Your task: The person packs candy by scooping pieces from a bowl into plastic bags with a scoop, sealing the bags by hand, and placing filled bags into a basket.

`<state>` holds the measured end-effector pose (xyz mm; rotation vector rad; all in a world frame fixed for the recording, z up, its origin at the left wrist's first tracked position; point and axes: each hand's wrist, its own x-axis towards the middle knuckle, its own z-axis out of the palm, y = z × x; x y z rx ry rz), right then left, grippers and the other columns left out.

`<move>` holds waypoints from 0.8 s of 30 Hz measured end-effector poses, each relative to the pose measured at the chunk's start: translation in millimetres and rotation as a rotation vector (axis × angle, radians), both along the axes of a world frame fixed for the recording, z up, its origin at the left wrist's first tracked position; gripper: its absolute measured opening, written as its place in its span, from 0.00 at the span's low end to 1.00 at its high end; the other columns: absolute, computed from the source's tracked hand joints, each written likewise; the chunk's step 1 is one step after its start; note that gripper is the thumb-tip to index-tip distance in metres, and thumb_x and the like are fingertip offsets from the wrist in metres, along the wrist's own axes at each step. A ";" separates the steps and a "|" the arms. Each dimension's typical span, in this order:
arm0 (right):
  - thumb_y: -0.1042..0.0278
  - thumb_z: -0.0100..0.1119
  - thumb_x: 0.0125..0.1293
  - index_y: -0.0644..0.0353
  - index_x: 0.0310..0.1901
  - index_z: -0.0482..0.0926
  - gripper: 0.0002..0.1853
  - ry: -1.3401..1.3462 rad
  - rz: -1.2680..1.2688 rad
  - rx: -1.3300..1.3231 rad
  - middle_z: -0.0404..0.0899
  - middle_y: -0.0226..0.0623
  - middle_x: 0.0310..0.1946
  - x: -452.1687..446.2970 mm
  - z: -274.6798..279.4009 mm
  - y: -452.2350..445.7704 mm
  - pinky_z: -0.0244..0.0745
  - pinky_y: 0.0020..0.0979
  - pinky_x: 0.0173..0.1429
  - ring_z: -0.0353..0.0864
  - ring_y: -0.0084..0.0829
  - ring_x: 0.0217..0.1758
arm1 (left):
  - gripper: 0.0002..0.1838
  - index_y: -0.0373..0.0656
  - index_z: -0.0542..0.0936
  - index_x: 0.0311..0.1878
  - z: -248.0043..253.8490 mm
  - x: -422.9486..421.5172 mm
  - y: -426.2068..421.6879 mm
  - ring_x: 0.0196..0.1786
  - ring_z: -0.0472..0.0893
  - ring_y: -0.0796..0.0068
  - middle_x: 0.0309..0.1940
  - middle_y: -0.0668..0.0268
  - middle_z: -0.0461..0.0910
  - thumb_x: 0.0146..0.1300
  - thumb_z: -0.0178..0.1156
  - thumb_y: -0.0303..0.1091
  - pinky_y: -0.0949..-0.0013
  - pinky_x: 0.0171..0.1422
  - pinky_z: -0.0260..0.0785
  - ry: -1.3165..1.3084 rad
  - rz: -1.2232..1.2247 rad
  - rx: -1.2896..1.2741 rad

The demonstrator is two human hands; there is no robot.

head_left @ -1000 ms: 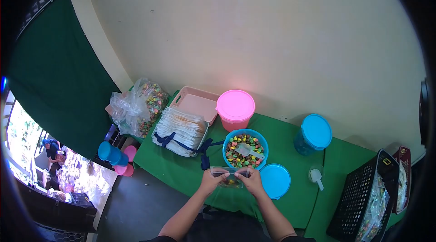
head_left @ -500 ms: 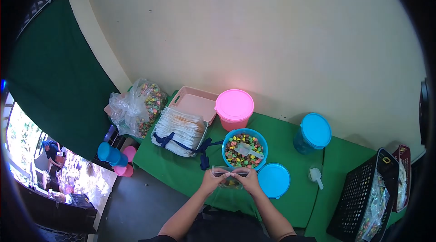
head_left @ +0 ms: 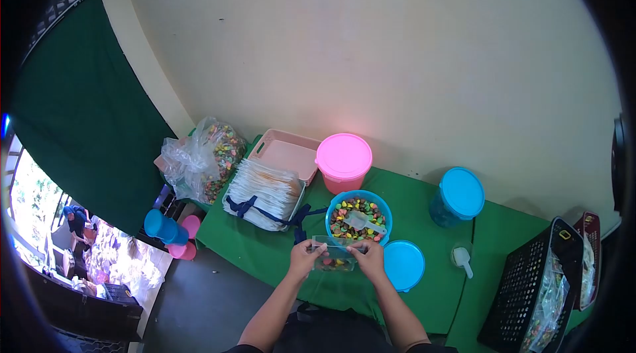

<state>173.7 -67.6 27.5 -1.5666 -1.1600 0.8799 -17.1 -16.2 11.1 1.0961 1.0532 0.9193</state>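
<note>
My left hand (head_left: pixel 304 258) pinches the left side of a clear plastic pouch (head_left: pixel 335 264) near its top edge. On the opposite side, my right hand (head_left: pixel 370 259) grips the same pouch between thumb and fingers. Some colourful candy-like pieces lie in the bottom of the pouch. Just beyond it stands a blue tub (head_left: pixel 389 228) full of multicoloured pieces, with a clear scoop (head_left: pixel 358 220) resting on top of them. A round blue lid (head_left: pixel 404 265) lies flat beside my right hand.
Left on the green table (head_left: pixel 424 306) are a stack of white packets (head_left: pixel 264 187), a pink tray (head_left: pixel 285 150) and a large filled bag (head_left: pixel 215 157). Pink (head_left: pixel 344 161) and blue (head_left: pixel 458 195) lidded tubs, a white scoop (head_left: pixel 462 260) and a black basket (head_left: pixel 520 287) also stand there. A person (head_left: pixel 76 224) bends far left.
My hands have moved apart along the pouch's top edge, the right one shifting right. More of the pouch and its contents now shows between them.
</note>
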 end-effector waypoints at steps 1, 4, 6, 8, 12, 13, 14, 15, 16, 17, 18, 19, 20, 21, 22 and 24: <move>0.69 0.69 0.53 0.66 0.30 0.83 0.09 -0.001 0.001 0.003 0.82 0.34 0.23 2.4 -1.5 1.8 0.72 0.24 0.32 0.79 0.21 0.27 | 0.11 0.32 0.79 0.38 -0.9 -0.2 3.0 0.34 0.82 0.74 0.29 0.62 0.81 0.60 0.64 0.31 0.73 0.40 0.74 -0.001 0.001 0.003; 0.70 0.68 0.54 0.66 0.30 0.83 0.08 -0.040 -0.030 0.030 0.83 0.34 0.24 10.0 -12.9 6.1 0.73 0.23 0.32 0.80 0.20 0.27 | 0.09 0.32 0.79 0.38 -4.0 0.4 7.8 0.35 0.82 0.73 0.30 0.62 0.81 0.61 0.62 0.30 0.73 0.41 0.74 -0.054 0.006 -0.023; 0.70 0.66 0.55 0.66 0.29 0.82 0.07 0.057 -0.005 0.025 0.83 0.34 0.25 14.2 -17.7 9.8 0.73 0.23 0.33 0.80 0.20 0.27 | 0.10 0.31 0.79 0.38 -7.7 0.6 13.6 0.35 0.82 0.72 0.31 0.60 0.81 0.62 0.62 0.31 0.73 0.42 0.74 -0.071 0.012 -0.059; 0.71 0.66 0.56 0.66 0.31 0.82 0.06 0.081 0.018 0.008 0.83 0.35 0.25 19.2 -18.8 13.6 0.74 0.24 0.34 0.81 0.21 0.28 | 0.11 0.30 0.79 0.39 -9.9 1.0 19.2 0.35 0.82 0.72 0.31 0.60 0.82 0.62 0.62 0.31 0.73 0.41 0.74 -0.065 0.001 -0.049; 0.74 0.63 0.58 0.67 0.32 0.82 0.05 0.215 0.057 -0.003 0.83 0.37 0.25 26.7 -28.1 17.9 0.76 0.26 0.36 0.81 0.22 0.29 | 0.14 0.30 0.79 0.43 -13.4 3.5 25.2 0.35 0.82 0.72 0.33 0.59 0.82 0.63 0.60 0.33 0.73 0.42 0.74 -0.079 -0.016 -0.085; 0.74 0.63 0.58 0.67 0.32 0.82 0.05 0.215 0.057 0.001 0.83 0.37 0.25 29.5 -28.0 18.6 0.76 0.26 0.36 0.81 0.22 0.29 | 0.14 0.30 0.79 0.43 -12.4 5.2 25.3 0.35 0.82 0.72 0.33 0.59 0.82 0.63 0.60 0.33 0.73 0.42 0.74 -0.078 -0.016 -0.081; 0.74 0.62 0.59 0.69 0.33 0.80 0.06 0.215 0.064 -0.007 0.83 0.38 0.26 32.8 -27.2 19.6 0.78 0.27 0.37 0.82 0.24 0.30 | 0.14 0.30 0.79 0.43 -11.6 7.8 24.9 0.36 0.82 0.72 0.34 0.59 0.82 0.64 0.59 0.35 0.73 0.43 0.73 -0.071 -0.024 -0.083; 0.74 0.61 0.60 0.70 0.33 0.79 0.06 0.217 0.069 -0.013 0.83 0.39 0.27 33.6 -26.4 21.1 0.79 0.27 0.38 0.83 0.26 0.30 | 0.15 0.30 0.79 0.43 -10.2 8.6 25.5 0.37 0.82 0.72 0.34 0.59 0.82 0.65 0.58 0.36 0.73 0.44 0.73 -0.061 -0.034 -0.084; 0.74 0.61 0.60 0.70 0.33 0.79 0.06 0.217 0.065 -0.010 0.83 0.39 0.27 33.5 -28.9 22.2 0.79 0.27 0.38 0.83 0.26 0.30 | 0.15 0.30 0.79 0.43 -11.3 7.6 26.9 0.37 0.82 0.72 0.34 0.59 0.82 0.65 0.58 0.36 0.73 0.44 0.73 -0.061 -0.038 -0.081; 0.73 0.61 0.60 0.69 0.33 0.80 0.06 0.325 0.068 -0.011 0.83 0.39 0.27 33.8 -34.0 23.1 0.79 0.28 0.37 0.82 0.26 0.31 | 0.15 0.31 0.79 0.44 -13.7 6.1 27.7 0.37 0.82 0.72 0.35 0.59 0.82 0.65 0.58 0.36 0.73 0.44 0.72 -0.100 -0.040 -0.096; 0.73 0.62 0.61 0.69 0.34 0.80 0.07 0.433 0.070 -0.011 0.83 0.38 0.27 34.9 -35.2 23.2 0.79 0.28 0.37 0.82 0.25 0.31 | 0.16 0.31 0.79 0.44 -11.8 6.8 28.3 0.38 0.82 0.72 0.35 0.59 0.82 0.66 0.57 0.37 0.73 0.44 0.71 -0.138 -0.043 -0.111; 0.73 0.62 0.61 0.69 0.34 0.80 0.07 0.433 0.069 -0.007 0.83 0.38 0.27 37.5 -35.7 23.7 0.79 0.28 0.37 0.82 0.25 0.31 | 0.16 0.31 0.79 0.44 -9.4 7.6 29.2 0.38 0.82 0.72 0.35 0.59 0.82 0.66 0.57 0.37 0.73 0.44 0.71 -0.138 -0.045 -0.107; 0.73 0.62 0.61 0.69 0.34 0.79 0.07 0.512 0.113 -0.013 0.82 0.38 0.27 39.5 -36.5 23.3 0.78 0.28 0.37 0.82 0.26 0.30 | 0.16 0.31 0.79 0.44 -7.2 6.4 28.5 0.38 0.82 0.72 0.35 0.59 0.82 0.66 0.57 0.37 0.73 0.44 0.71 -0.128 -0.052 -0.126; 0.73 0.62 0.61 0.69 0.34 0.79 0.07 0.591 0.157 -0.020 0.82 0.39 0.28 39.4 -35.3 23.3 0.78 0.28 0.38 0.82 0.27 0.30 | 0.16 0.31 0.79 0.44 -4.6 4.9 28.2 0.38 0.82 0.72 0.36 0.59 0.82 0.66 0.57 0.37 0.74 0.43 0.70 -0.118 -0.059 -0.146; 0.73 0.62 0.61 0.69 0.34 0.79 0.07 0.593 0.157 -0.018 0.82 0.39 0.28 38.7 -34.2 24.1 0.78 0.28 0.38 0.82 0.27 0.30 | 0.16 0.31 0.79 0.44 -6.5 4.1 29.0 0.38 0.82 0.72 0.36 0.59 0.82 0.66 0.57 0.37 0.74 0.43 0.70 -0.116 -0.059 -0.143; 0.72 0.63 0.60 0.68 0.31 0.79 0.07 0.584 0.138 -0.030 0.82 0.36 0.26 37.4 -32.4 24.9 0.78 0.28 0.39 0.81 0.26 0.28 | 0.15 0.31 0.79 0.44 -8.9 4.7 28.7 0.38 0.82 0.73 0.36 0.59 0.82 0.66 0.57 0.36 0.75 0.41 0.70 -0.111 -0.042 -0.149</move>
